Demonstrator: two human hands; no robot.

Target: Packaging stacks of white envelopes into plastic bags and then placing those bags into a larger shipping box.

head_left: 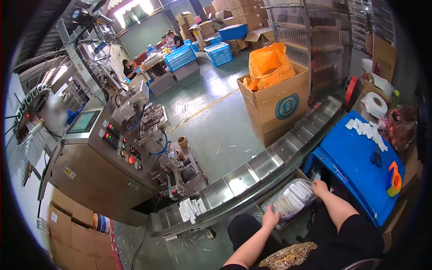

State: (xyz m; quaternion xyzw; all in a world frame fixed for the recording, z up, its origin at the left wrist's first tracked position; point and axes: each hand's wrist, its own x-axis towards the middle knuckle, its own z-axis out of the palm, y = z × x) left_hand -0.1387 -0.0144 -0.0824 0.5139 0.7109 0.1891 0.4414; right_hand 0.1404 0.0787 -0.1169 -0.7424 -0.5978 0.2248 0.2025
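Observation:
Between my knees a carton [259, 206] stands, lined with a clear plastic bag [281, 220]. Thin white packets [293, 198] lie stacked in rows inside the bag. My left hand [271, 218] is closed on the bag's near left edge, thumb up against the packets. At the far right corner my right hand [320, 187] pinches the bag's rim with bent fingers. Beyond the carton curves a metal conveyor [229, 186], carrying a loose pile of similar white packets [191, 209] at its left end.
To the right is a blue tabletop [355, 180] with scattered white packets [366, 132], scissors [375, 158] and an orange tape dispenser [394, 181]. A tall carton [270, 105] with an orange bag stands past the conveyor. A machine [103, 166] fills the left side; people work far back.

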